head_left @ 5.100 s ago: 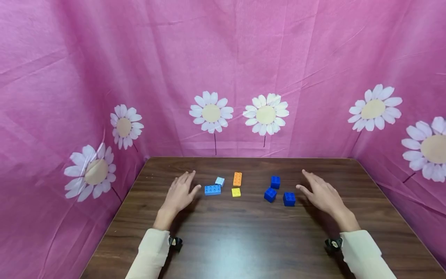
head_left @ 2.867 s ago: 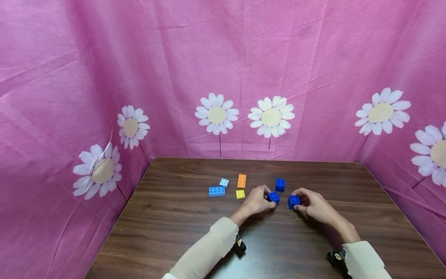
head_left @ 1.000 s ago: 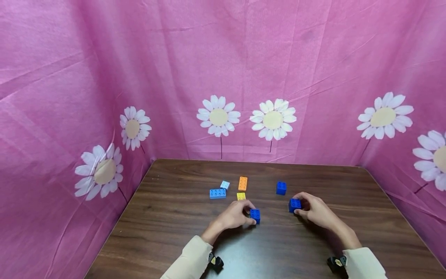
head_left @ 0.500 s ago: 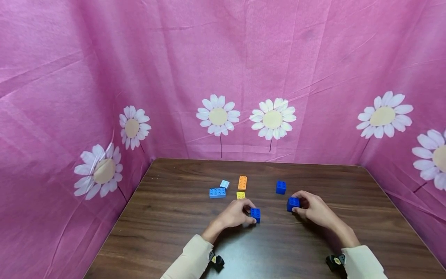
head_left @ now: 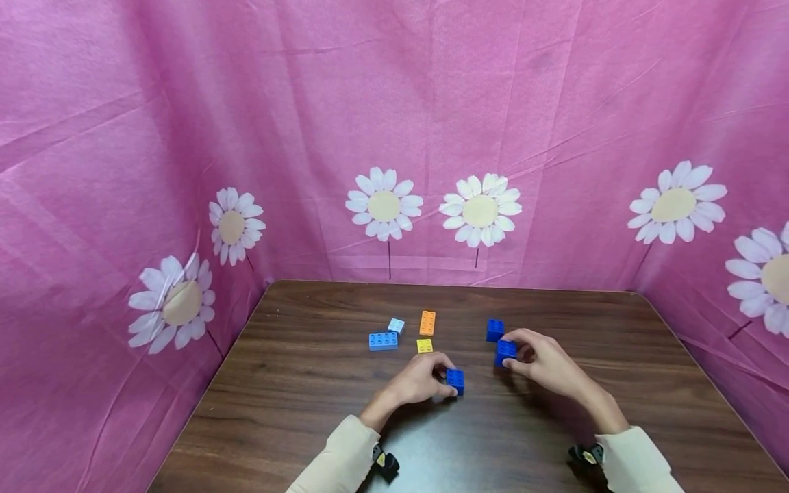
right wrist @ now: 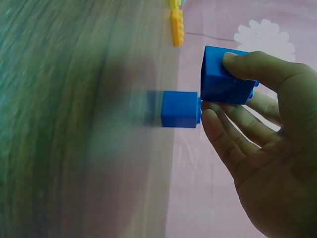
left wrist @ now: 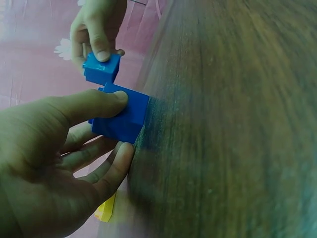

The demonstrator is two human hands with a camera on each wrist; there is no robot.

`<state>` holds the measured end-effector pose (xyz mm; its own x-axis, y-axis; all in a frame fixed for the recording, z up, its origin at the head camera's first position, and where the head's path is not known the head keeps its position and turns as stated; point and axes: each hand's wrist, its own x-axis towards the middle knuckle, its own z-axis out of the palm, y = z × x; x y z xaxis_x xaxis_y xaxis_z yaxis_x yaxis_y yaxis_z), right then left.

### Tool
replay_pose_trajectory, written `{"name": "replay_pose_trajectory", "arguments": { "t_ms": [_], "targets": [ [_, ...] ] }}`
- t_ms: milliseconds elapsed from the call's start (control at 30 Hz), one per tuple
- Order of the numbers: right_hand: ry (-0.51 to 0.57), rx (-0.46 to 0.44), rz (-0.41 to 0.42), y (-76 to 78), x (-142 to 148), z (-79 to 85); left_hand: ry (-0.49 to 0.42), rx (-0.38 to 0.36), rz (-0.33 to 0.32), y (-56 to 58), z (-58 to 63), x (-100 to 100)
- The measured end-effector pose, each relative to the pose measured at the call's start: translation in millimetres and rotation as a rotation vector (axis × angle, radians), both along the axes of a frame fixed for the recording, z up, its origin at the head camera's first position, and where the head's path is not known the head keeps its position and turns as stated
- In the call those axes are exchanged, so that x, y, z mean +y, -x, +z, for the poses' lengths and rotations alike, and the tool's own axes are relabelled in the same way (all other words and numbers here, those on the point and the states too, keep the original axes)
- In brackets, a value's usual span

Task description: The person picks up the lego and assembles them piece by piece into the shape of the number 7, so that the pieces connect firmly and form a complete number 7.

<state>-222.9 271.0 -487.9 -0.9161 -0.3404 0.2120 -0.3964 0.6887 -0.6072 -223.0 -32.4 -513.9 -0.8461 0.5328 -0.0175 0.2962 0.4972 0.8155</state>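
Head view: left hand (head_left: pixel 416 381) fingers pinch one blue brick (head_left: pixel 455 381) on the table (head_left: pixel 296 411); right hand (head_left: pixel 542 363) fingers grip another (head_left: pixel 505 352).

The bench (head_left: pixel 308 411) is dark wood-grain with a slight sheen; the blue bricks (head_left: pixel 455 380) are smooth plastic; the backdrop (head_left: pixel 246 103) is matt, creased pink cloth.

No writing, labels, brand marks or numbers can be read anywhere here, on any surface.
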Motion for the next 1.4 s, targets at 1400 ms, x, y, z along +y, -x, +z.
{"name": "replay_pose_trajectory", "arguments": {
  "t_ms": [1400],
  "targets": [
    [-0.022,0.011,0.211,-7.0,-67,30.5,-0.033,-0.036,0.011,-0.1,-3.8,-2]
  ]
}}
